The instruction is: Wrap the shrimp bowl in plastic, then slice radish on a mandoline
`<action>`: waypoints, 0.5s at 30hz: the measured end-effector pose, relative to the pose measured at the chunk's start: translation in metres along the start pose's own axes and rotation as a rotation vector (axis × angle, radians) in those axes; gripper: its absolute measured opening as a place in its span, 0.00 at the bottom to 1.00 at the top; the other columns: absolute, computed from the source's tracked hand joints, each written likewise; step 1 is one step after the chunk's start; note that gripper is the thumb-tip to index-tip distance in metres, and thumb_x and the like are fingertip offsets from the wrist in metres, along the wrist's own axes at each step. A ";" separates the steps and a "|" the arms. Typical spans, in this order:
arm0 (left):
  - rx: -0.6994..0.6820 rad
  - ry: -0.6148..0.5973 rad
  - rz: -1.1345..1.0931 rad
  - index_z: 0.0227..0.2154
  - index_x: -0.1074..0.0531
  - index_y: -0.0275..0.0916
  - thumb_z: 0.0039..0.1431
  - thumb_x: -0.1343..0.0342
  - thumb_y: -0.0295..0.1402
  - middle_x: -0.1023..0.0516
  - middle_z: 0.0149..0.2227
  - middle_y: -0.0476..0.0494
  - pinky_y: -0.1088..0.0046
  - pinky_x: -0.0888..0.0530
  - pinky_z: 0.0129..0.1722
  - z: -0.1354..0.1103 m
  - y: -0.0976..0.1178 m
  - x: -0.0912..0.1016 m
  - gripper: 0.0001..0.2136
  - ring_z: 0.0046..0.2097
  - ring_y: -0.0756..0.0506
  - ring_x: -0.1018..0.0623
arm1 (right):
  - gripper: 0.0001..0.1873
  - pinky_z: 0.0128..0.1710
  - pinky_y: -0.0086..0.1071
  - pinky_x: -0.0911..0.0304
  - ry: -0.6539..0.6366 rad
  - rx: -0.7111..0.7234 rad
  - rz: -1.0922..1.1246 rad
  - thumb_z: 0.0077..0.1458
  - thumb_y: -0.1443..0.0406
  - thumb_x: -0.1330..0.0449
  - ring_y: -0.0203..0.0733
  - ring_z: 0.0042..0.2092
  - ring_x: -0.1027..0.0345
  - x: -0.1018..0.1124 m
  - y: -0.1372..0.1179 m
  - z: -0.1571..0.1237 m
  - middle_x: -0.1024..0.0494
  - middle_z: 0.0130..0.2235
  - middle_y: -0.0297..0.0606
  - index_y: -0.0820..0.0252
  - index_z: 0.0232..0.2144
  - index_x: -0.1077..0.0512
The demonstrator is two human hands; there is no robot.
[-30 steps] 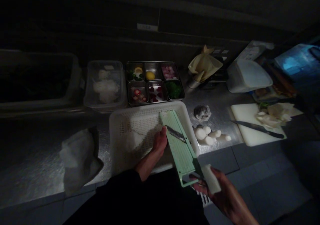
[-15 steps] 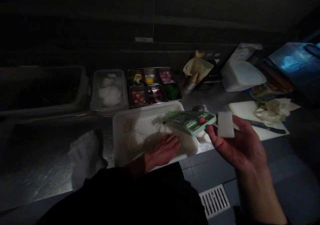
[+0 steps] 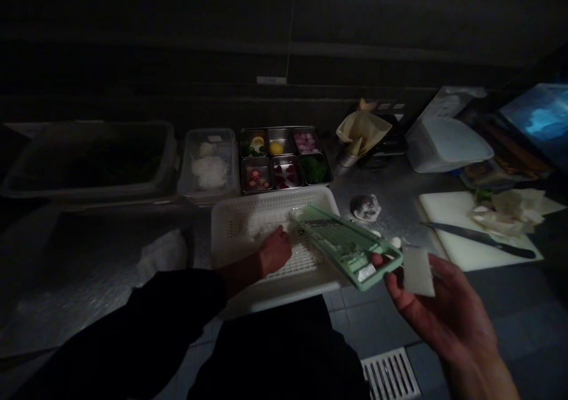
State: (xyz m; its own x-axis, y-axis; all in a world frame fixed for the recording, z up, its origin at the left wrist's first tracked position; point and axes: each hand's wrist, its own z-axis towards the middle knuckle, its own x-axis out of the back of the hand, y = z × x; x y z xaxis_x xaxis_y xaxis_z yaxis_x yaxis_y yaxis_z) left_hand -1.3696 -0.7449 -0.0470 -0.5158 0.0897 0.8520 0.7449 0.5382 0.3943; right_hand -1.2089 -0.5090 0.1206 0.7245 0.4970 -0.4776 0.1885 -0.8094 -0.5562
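Observation:
My left hand (image 3: 276, 251) is inside the white perforated basket (image 3: 329, 199), fingers curled together near its floor. Whatever they may pinch is hidden. A light green mandoline slicer (image 3: 341, 237) leans with its far end in the basket and its near end raised past the right rim. My right hand (image 3: 444, 311) grips that near end, one fingertip showing through the handle opening. In the same hand sits a smooth white rectangular block (image 3: 418, 271), clear of the blade. White bits cling to the slicer near the handle.
Behind the basket stands a divided steel tray (image 3: 286, 156) of cut garnishes. Left of it is a clear tub (image 3: 208, 169) with white contents. To the right, a knife (image 3: 483, 240) rests on a white cutting board (image 3: 465, 258). A dark, plastic-wrapped lump (image 3: 366, 207) sits between.
My left hand has gone from lying flat to curled, shifting left inside the basket. My right hand has lowered the slicer's handle end, along with the white block. The view has shifted slightly.

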 end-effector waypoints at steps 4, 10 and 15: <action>0.051 0.009 0.268 0.36 0.18 0.33 0.66 0.50 0.23 0.17 0.43 0.30 0.44 0.37 0.67 -0.040 -0.045 0.015 0.13 0.46 0.35 0.20 | 0.18 0.41 0.37 0.18 0.183 -0.125 -0.071 0.46 0.58 0.24 0.56 0.46 0.16 0.038 0.023 -0.017 0.13 0.43 0.49 0.58 0.38 0.20; 0.280 0.062 0.219 0.44 0.19 0.30 0.67 0.42 0.36 0.18 0.47 0.25 0.40 0.38 0.68 -0.056 -0.072 0.026 0.13 0.54 0.28 0.21 | 0.18 0.38 0.37 0.18 0.292 -0.204 -0.129 0.42 0.60 0.21 0.54 0.40 0.16 0.060 0.081 -0.017 0.13 0.38 0.48 0.61 0.33 0.20; 0.228 0.399 0.009 0.63 0.29 0.33 0.64 0.37 0.38 0.38 0.71 0.22 0.41 0.40 0.72 -0.073 -0.043 0.025 0.27 0.73 0.25 0.40 | 0.26 0.41 0.39 0.19 0.367 -0.152 -0.328 0.42 0.52 0.21 0.52 0.45 0.19 0.081 0.078 -0.006 0.14 0.44 0.46 0.62 0.39 0.18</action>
State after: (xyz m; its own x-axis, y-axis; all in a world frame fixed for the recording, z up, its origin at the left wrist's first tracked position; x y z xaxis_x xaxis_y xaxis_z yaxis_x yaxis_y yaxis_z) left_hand -1.3837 -0.8267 -0.0170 -0.2735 -0.2105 0.9386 0.6129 0.7139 0.3387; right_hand -1.1321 -0.5340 0.0425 0.7908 0.6120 -0.0095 0.5192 -0.6790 -0.5190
